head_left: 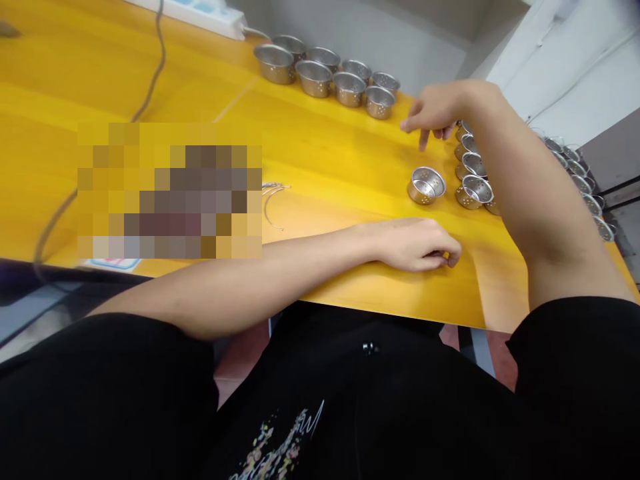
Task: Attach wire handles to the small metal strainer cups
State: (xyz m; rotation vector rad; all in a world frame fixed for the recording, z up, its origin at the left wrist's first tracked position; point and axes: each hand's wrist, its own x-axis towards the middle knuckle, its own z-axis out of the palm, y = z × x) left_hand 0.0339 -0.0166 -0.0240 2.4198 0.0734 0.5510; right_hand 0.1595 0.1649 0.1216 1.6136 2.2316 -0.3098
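Note:
A single perforated metal basket [427, 186] stands upright on the yellow table between my two hands. Near the table's front edge rests my left hand [423, 245], its fingers curled loosely inward, with nothing visible in them. My right hand [436, 110] hovers above the table beyond the single basket and does not touch it. Its index finger points left, another finger hangs down, and it holds nothing. To its left stand two rows of similar small baskets [349, 89]. More baskets [474, 192] are lined up at the right, partly hidden behind my right forearm.
Several metal baskets with thin wire handles [583, 183] stand at the far right edge. Thin bent wires [274, 193] lie left of centre beside a pixelated patch. A grey cable [159, 63] crosses the yellow table [320, 140], and a white power strip [200, 15] lies along the back.

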